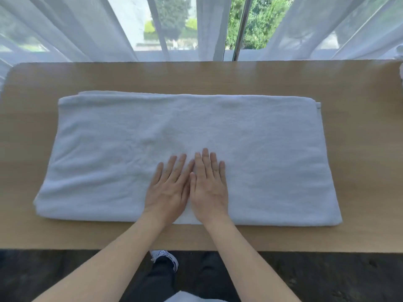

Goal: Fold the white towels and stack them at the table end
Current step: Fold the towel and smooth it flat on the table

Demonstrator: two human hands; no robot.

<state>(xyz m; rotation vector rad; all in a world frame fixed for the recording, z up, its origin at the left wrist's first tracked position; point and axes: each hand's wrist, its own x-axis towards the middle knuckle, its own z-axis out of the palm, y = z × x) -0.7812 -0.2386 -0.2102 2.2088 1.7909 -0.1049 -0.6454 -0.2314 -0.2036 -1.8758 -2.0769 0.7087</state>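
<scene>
A large white towel lies folded lengthwise into a long rectangle across the wooden table. My left hand and my right hand rest flat on it side by side, near the middle of its front edge, fingers straight and pointing away from me. The two hands touch each other along the thumbs and index fingers. Neither hand holds any cloth.
Sheer white curtains and a window hang just behind the table's far edge. A bit of white fabric shows at the table's far right end. Below the front edge I see dark floor, my legs and a shoe.
</scene>
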